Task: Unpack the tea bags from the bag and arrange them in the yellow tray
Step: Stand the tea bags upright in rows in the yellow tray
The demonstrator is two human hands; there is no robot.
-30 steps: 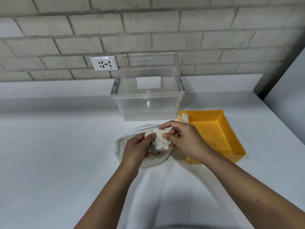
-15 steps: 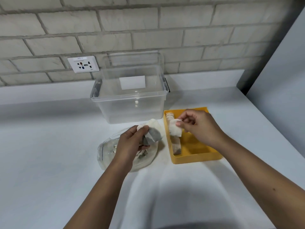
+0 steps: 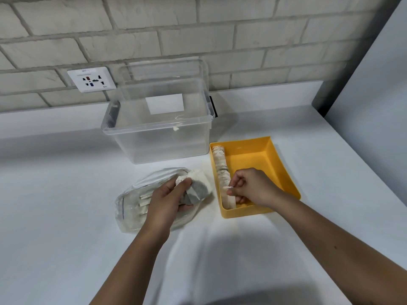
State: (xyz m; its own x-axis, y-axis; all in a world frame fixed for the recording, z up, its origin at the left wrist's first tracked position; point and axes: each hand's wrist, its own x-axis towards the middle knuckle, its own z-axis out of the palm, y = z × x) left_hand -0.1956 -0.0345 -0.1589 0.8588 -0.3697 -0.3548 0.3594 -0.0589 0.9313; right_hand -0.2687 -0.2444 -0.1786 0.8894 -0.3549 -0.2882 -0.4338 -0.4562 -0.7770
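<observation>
A clear plastic bag (image 3: 130,208) with several tea bags inside lies on the white counter. My left hand (image 3: 167,199) rests on it and grips a bunch of tea bags (image 3: 199,186) at the bag's mouth. To the right stands the yellow tray (image 3: 273,164). A row of tea bags (image 3: 221,168) runs along its left wall. My right hand (image 3: 251,187) is inside the tray, pinching one tea bag (image 3: 229,198) at the near end of that row.
A clear empty storage box (image 3: 158,128) stands behind the bag and tray, against a brick wall with a power socket (image 3: 91,79). A grey wall panel (image 3: 374,89) bounds the counter on the right.
My right hand carried a tea bag from the bunch over the plastic bag into the yellow tray and lowered it to the row's near end. My left hand kept its grip.
</observation>
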